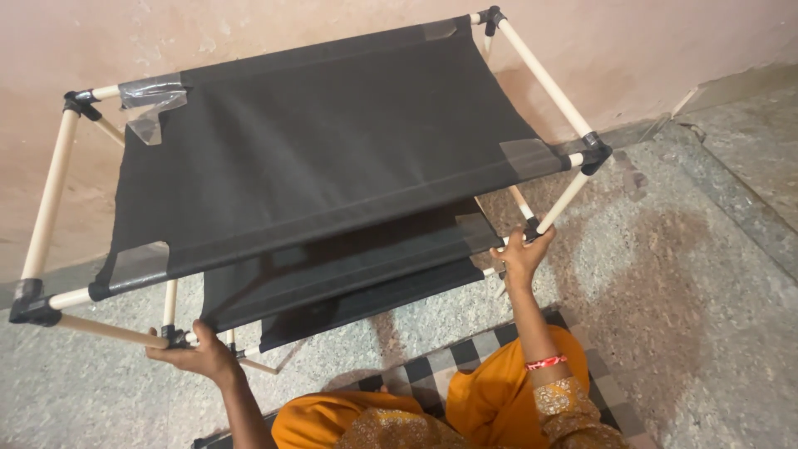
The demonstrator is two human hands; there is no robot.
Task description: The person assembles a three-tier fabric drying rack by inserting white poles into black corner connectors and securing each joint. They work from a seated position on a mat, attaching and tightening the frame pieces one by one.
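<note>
Holding a tiered rack of pale wooden rods, black corner joints and black fabric shelves (324, 141), the person grips it from both sides. Left hand (195, 356): fingers closed around a lower rod near a black joint. Right hand (522, 256): fingers closed on a rod end at the mid-tier joint. Rack stands tilted on the speckled stone floor (698, 274), close to the pink plastered wall (648, 41). Three fabric tiers appear fitted, with clear tape at the corners; frame looks largely assembled. Checked mat (449, 366) lies beneath the person's knees.
</note>
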